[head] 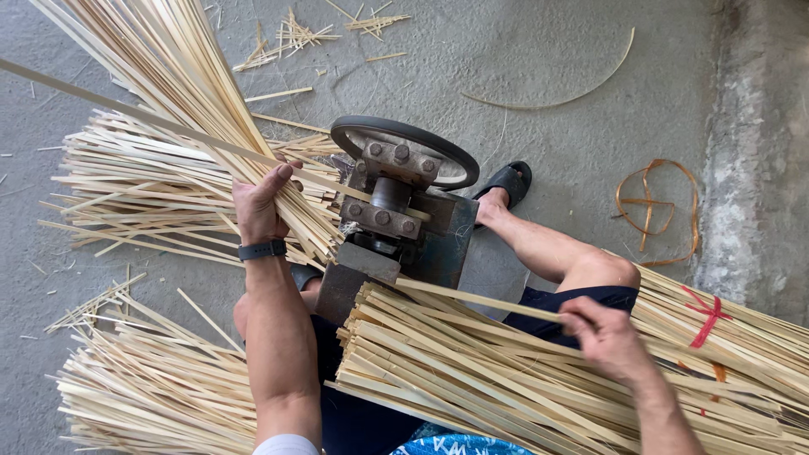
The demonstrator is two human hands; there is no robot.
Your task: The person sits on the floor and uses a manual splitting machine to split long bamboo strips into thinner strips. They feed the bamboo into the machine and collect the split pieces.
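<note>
My left hand grips a thick bundle of pale bamboo strips that fans up to the top left. A dark band sits on that wrist. My right hand pinches one long bamboo strip that runs left into a small grey metal machine with a black hand wheel. A single strip comes out on the machine's far side toward the upper left. Under my right hand lies a large pile of strips across my lap, tied with red string.
More strips lie in heaps on the concrete floor at the left and lower left. My right foot in a black sandal rests beside the machine. An orange strap loop and a curved sliver lie on the floor.
</note>
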